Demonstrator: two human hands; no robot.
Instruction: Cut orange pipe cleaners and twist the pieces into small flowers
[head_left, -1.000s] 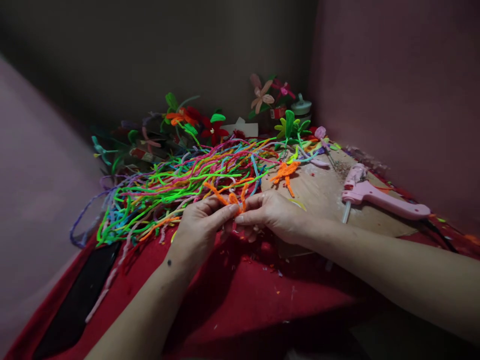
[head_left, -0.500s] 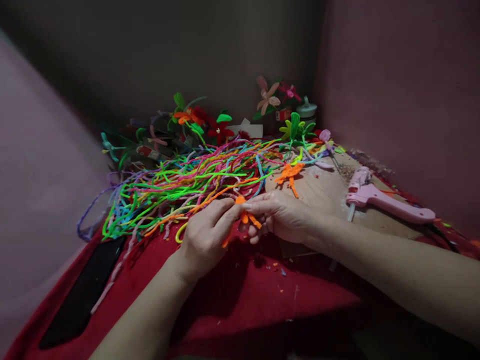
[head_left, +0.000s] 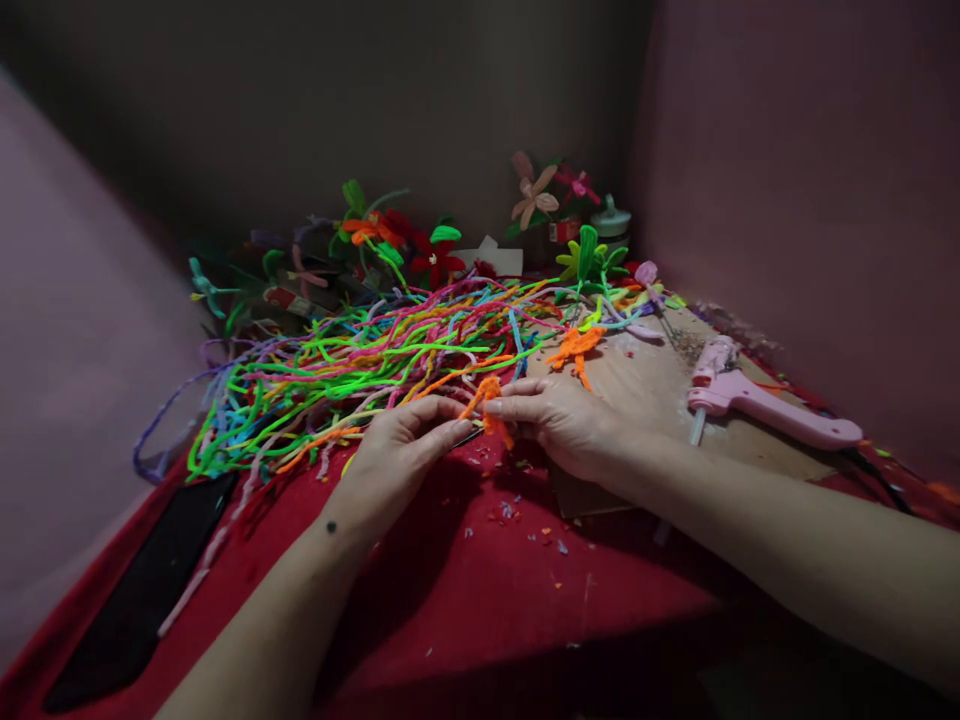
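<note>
Between my two hands is a short orange pipe cleaner (head_left: 491, 408), bent into a small loop with ends hanging down. My left hand (head_left: 409, 445) pinches one end of it between thumb and forefinger. My right hand (head_left: 559, 420) grips the looped part from the other side, fingertips closed on it. Just behind my hands lies a big heap of pipe cleaners (head_left: 375, 360) in green, pink, orange, blue and other colours. Another bent orange pipe cleaner piece (head_left: 576, 345) rests on the cardboard (head_left: 645, 400) beyond my right hand.
A pink glue gun (head_left: 772, 402) lies on the cardboard at right. A black phone-like slab (head_left: 142, 590) sits on the red cloth (head_left: 480, 620) at left. Pipe cleaner flowers (head_left: 435, 258) and a lidded container (head_left: 611, 220) stand at the back. Small fluff scraps (head_left: 510, 510) litter the cloth.
My left hand has turned and opened outward a little, its thumb now drawn along the orange pipe cleaner's end. The orange piece now shows as a raised loop.
</note>
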